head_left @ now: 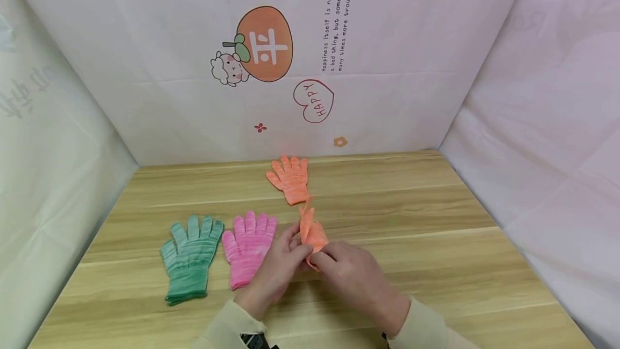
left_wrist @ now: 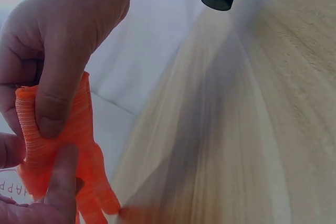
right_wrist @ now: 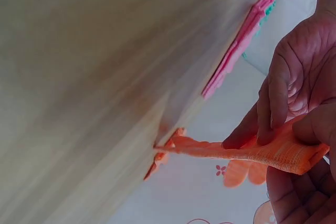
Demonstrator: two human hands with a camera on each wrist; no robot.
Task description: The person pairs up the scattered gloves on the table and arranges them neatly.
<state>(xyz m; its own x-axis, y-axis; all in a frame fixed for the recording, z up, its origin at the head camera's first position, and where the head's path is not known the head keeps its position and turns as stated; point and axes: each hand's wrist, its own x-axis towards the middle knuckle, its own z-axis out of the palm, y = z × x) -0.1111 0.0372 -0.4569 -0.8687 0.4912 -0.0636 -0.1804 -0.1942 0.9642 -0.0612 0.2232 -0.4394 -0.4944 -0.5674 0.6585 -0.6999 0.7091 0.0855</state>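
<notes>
Both hands hold an orange knit glove (head_left: 315, 235) above the table. My left hand (head_left: 281, 263) grips it from the left, thumb in front and fingers behind. From the right, my right hand (head_left: 356, 273) pinches its cuff; in the left wrist view the thumb of the right hand (left_wrist: 79, 30) lies over the ribbed cuff (left_wrist: 31, 124). The glove's fingers hang away from the hands. A second orange glove (head_left: 291, 179) lies flat behind it, its cuff close to the held glove's tips. A pink glove (head_left: 248, 246) lies beside the left hand, with a green glove (head_left: 189, 263) further left.
The wood-grain table (head_left: 436, 230) meets a white printed back sheet (head_left: 387, 69) just behind the flat orange glove. White sheets also hang at the left (head_left: 58, 123) and right (head_left: 542, 123). A dark device (head_left: 254, 341) sits on the left wrist.
</notes>
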